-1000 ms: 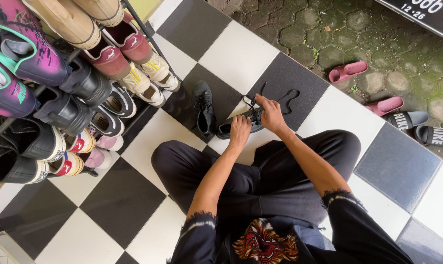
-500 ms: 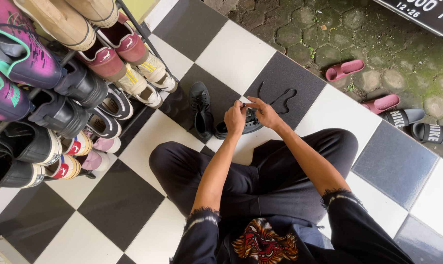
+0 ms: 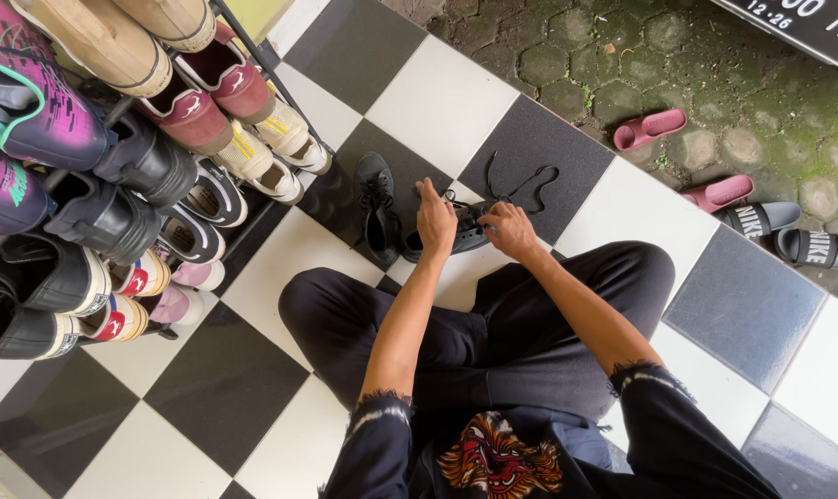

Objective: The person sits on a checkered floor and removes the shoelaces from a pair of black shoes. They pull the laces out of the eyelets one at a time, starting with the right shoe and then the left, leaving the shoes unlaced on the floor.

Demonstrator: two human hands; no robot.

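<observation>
Shoes crowd the rack point(image 3: 114, 176) at my ten o'clock; both hands, left point(image 3: 435, 220) and right point(image 3: 510, 228), pinch laces on the black shoe point(image 3: 458, 233) at twelve, its mate point(image 3: 379, 205) just beside; open tiles point(image 3: 447, 102) beyond.

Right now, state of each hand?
Left hand: closed, pinching a black lace above the black shoe.
Right hand: closed on a lace at the same shoe.

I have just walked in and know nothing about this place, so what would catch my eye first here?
Most striking is the seated person's pair of hands, left hand and right hand, both busy at a black shoe on the checkered floor, its laces trailing away. A second black shoe lies beside it. At the left, a shoe rack is crowded with many pairs.
</observation>
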